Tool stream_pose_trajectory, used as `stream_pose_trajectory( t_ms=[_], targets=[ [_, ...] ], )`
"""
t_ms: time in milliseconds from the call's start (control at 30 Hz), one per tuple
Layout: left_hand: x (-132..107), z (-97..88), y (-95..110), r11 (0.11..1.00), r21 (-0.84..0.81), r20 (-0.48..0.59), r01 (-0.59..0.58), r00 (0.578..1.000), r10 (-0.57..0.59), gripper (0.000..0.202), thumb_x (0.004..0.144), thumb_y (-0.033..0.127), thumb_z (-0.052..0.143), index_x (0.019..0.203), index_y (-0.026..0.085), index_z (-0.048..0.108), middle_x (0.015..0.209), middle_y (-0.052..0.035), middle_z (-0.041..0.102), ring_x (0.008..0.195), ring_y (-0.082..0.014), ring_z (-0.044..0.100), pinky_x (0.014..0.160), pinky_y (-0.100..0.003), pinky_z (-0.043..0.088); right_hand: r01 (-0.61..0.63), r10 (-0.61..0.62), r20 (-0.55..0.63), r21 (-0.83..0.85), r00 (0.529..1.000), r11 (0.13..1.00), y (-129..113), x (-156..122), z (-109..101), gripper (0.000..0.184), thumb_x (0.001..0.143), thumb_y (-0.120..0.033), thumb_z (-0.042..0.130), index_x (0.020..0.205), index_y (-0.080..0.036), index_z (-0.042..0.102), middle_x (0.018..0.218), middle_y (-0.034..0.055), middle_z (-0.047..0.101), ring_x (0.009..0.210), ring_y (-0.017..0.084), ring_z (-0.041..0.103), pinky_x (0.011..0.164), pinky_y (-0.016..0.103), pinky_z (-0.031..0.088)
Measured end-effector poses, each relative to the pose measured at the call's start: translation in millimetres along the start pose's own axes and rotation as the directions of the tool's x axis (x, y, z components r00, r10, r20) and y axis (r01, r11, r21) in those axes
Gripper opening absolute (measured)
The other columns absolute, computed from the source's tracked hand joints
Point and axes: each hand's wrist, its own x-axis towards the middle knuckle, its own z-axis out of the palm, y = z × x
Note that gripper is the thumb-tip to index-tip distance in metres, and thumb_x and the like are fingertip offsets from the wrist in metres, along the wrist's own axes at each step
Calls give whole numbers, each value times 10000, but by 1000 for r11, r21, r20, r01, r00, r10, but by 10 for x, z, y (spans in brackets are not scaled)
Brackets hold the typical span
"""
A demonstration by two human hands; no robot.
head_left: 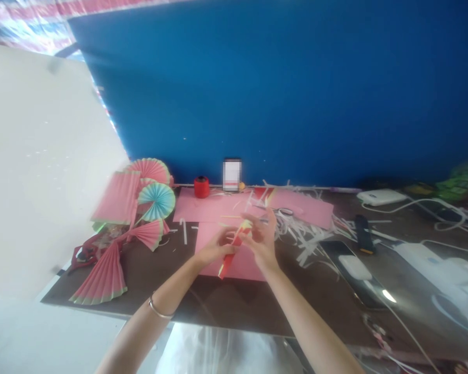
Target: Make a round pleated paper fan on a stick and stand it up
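Observation:
Between my hands is a narrow folded strip of red paper (229, 259) with yellowish edges, tilted over a pink sheet (249, 266). My left hand (220, 245) grips its lower middle between thumb and fingers. My right hand (262, 239) pinches the upper part, its thumb on the strip and its other fingers raised around the end. More pink paper (191, 205) lies behind my hands, and white paper strips (296, 228) are heaped to the right. A pair of scissors (285, 212) is partly visible by the heap.
Pleated pink paper fans (105, 275) and a blue rosette (156, 201) lie on the left. A red thread spool (202, 187) and a propped phone (232, 174) stand at the back. To the right are a dark phone (347, 291), a black-handled tool (362, 234), cables and a white power strip (425, 265).

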Motion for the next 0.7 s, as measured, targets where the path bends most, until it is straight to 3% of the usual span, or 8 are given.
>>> stream_pose_trajectory(
  t_ms=[233, 367, 467, 533, 600, 700],
  targets=[
    [2, -9, 3, 979, 198, 30, -43, 999, 37, 604, 659, 267, 727, 1211, 260, 482, 1226, -105, 499, 1146, -259, 462, 956, -443, 364, -107, 112, -30, 128, 993, 986, 47, 47, -26, 757, 674, -224, 730, 1303, -303, 316, 818, -23, 672, 823, 155, 635, 753, 321, 515],
    [12, -24, -35, 934, 335, -87, -124, 983, 161, 542, 690, 310, 700, 1193, 280, 499, 1297, -84, 444, 1210, -253, 408, 1003, -449, 320, -118, 122, -70, 64, 990, 991, 69, 45, -22, 709, 668, -261, 737, 1269, -280, 362, 879, 3, 691, 863, 175, 644, 774, 335, 523],
    [31, -25, -13, 878, 417, -180, -234, 926, 332, 414, 708, 309, 684, 1097, 252, 555, 1193, -71, 513, 1088, -207, 487, 940, -387, 383, -131, 129, -77, -20, 989, 991, 36, 26, 5, 693, 671, -310, 732, 1262, -260, 374, 912, 30, 701, 876, 204, 654, 748, 353, 541],
    [45, -16, 23, 849, 447, -183, -280, 901, 394, 311, 715, 306, 678, 1003, 221, 595, 1086, -67, 558, 929, -167, 534, 828, -328, 436, -126, 123, -44, -65, 991, 990, 7, 6, 28, 697, 677, -336, 725, 1270, -244, 371, 925, 51, 706, 877, 221, 659, 744, 370, 546],
    [53, -2, 65, 848, 430, -155, -310, 900, 407, 282, 715, 299, 677, 972, 205, 605, 1040, -67, 568, 814, -133, 536, 728, -282, 450, -114, 116, 13, -83, 993, 990, -15, -15, 47, 701, 693, -347, 711, 1287, -240, 353, 938, 63, 709, 843, 221, 667, 752, 386, 542],
    [49, 12, 119, 880, 359, -125, -310, 919, 375, 341, 700, 280, 691, 1015, 202, 587, 1051, -71, 561, 782, -118, 534, 664, -244, 444, -94, 103, 78, -114, 992, 989, -35, -36, 59, 663, 723, -352, 689, 1288, -245, 360, 931, 62, 713, 830, 217, 668, 789, 406, 521]
  ],
)
